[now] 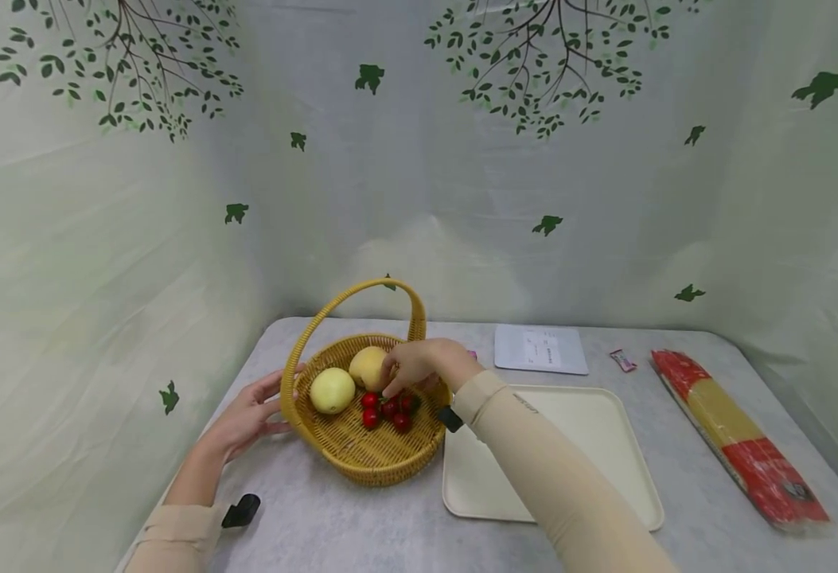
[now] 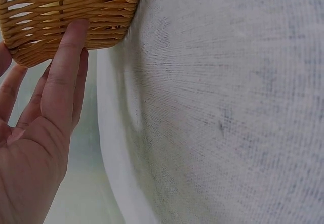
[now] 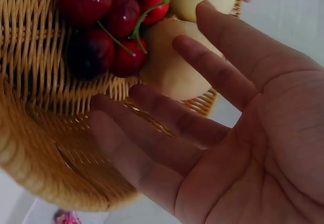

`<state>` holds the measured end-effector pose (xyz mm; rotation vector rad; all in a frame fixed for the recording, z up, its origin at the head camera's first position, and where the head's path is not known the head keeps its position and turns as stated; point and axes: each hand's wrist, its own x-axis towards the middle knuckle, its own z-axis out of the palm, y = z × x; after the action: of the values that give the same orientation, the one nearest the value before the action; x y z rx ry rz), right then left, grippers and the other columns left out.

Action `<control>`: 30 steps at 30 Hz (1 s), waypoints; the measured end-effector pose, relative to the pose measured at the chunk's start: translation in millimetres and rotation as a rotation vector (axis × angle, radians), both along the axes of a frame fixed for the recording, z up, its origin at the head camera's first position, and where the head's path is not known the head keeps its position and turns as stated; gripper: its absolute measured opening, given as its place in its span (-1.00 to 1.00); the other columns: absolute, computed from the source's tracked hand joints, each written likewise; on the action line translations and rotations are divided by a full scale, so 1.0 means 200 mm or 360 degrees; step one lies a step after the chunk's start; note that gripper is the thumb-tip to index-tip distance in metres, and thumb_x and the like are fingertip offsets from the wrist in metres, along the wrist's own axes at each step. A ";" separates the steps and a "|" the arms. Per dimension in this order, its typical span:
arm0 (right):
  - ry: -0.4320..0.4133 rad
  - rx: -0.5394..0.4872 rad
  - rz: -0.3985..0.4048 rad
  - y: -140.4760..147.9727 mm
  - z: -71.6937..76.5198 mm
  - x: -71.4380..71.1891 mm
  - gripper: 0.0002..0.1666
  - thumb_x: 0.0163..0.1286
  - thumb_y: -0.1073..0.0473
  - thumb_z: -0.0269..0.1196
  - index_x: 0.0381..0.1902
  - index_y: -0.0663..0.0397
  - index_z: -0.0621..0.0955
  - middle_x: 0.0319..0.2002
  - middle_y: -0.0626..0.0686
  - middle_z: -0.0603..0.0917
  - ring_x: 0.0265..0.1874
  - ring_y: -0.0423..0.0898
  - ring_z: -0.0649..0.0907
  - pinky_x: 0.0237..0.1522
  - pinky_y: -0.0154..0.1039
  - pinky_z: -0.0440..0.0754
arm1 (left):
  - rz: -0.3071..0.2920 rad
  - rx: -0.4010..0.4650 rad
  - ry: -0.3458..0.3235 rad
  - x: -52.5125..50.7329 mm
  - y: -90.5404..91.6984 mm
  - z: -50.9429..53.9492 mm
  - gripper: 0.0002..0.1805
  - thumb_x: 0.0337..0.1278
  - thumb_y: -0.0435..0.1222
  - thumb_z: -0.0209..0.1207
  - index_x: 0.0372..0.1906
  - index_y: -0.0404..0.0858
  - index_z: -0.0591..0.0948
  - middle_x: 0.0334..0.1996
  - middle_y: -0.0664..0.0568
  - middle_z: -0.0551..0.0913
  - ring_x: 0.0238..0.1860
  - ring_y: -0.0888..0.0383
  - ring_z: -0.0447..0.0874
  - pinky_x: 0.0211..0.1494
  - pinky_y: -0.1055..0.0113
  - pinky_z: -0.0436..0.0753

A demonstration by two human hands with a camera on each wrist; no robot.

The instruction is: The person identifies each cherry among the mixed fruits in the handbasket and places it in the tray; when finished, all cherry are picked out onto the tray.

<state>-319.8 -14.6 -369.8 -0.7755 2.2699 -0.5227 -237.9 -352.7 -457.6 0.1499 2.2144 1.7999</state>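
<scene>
A long, beige fabric left sleeve [image 1: 169,549] — creased near its banded cuff [image 1: 181,517] — pairs with a long, beige fabric right sleeve [image 1: 569,477]. A small, rounded black left wrist device [image 1: 243,510] and blocky black right wrist device [image 1: 450,419] protrude.

We see a golden-brown basket [image 1: 368,468], deep-red cherries [image 3: 83,4] with green stems [image 3: 135,34], pale-yellow fruit [image 1: 332,391], a cream tray [image 1: 583,434], mottled grey desk [image 1: 347,525], red-and-gold packet [image 1: 734,422].
</scene>
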 end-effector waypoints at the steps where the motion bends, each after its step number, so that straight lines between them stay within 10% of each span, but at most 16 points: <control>1: 0.0004 0.0004 -0.0013 0.00 0.00 0.00 -0.54 0.58 -0.04 0.34 0.35 -0.09 0.68 0.01 -0.03 0.61 -0.27 -0.06 0.64 0.07 0.01 0.75 | -0.0001 -0.0001 -0.0002 0.00 0.00 0.01 -0.24 0.64 -0.23 0.17 0.74 -0.17 0.14 0.71 -0.29 0.05 0.33 0.16 0.57 0.19 0.03 0.79; 5: 0.0010 -0.0003 -0.0038 -0.01 -0.02 -0.01 -0.58 0.57 0.03 0.36 0.32 -0.09 0.71 0.28 0.00 0.65 0.09 0.07 0.70 0.19 0.07 0.77 | 0.0004 -0.0002 0.0000 -0.02 0.01 0.02 -0.24 0.64 -0.24 0.16 0.74 -0.17 0.14 0.71 -0.29 0.06 0.35 0.11 0.56 0.18 0.03 0.80; 30: -0.0028 0.0030 -0.0006 -0.09 -0.07 -0.03 -0.72 0.51 0.29 0.38 0.12 0.06 0.80 0.07 0.00 0.72 -0.10 -0.20 0.68 0.18 -0.17 0.76 | 0.0022 -0.0019 0.0000 0.00 0.01 0.00 -0.23 0.66 -0.20 0.15 0.74 -0.19 0.11 0.73 -0.28 0.01 0.39 0.04 0.53 0.21 -0.05 0.79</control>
<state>-325.7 -32.1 -384.8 -0.7543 2.2573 -0.5073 -238.1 -350.2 -456.6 0.1322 2.2311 1.7938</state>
